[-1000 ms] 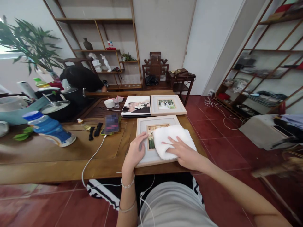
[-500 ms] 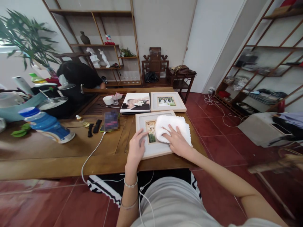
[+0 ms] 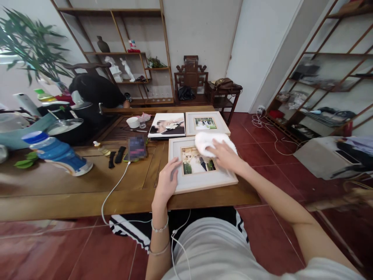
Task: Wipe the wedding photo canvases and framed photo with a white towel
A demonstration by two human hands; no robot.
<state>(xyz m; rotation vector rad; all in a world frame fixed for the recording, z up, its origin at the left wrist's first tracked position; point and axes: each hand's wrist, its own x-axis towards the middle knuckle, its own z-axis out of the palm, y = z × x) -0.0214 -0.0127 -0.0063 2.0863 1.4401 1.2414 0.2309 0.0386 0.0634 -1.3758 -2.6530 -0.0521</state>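
A light-wood picture frame (image 3: 205, 186) with a photo of people lies flat near the table's front edge. My left hand (image 3: 168, 177) grips its left side, fingers bent over the border. Over the frame's upper right part, my right hand (image 3: 225, 155) is closed on a bunched white cloth (image 3: 214, 142), slightly blurred by motion. The cloth covers the top right corner of this frame. Just behind lie a second framed picture (image 3: 190, 118) and, to its left, a white-edged photo panel (image 3: 167, 132).
Left on the wooden table (image 3: 110, 194) are a blue-capped bottle (image 3: 60, 153), a phone (image 3: 136, 148) on a white cable, two black straps (image 3: 119, 154), a small dropper bottle (image 3: 101, 148) and a white cup (image 3: 133, 123). Another person (image 3: 96, 91) bends low behind the table.
My right hand has pushed the cloth up and away across the frame, uncovering most of the photo. My left hand stays at the left side.
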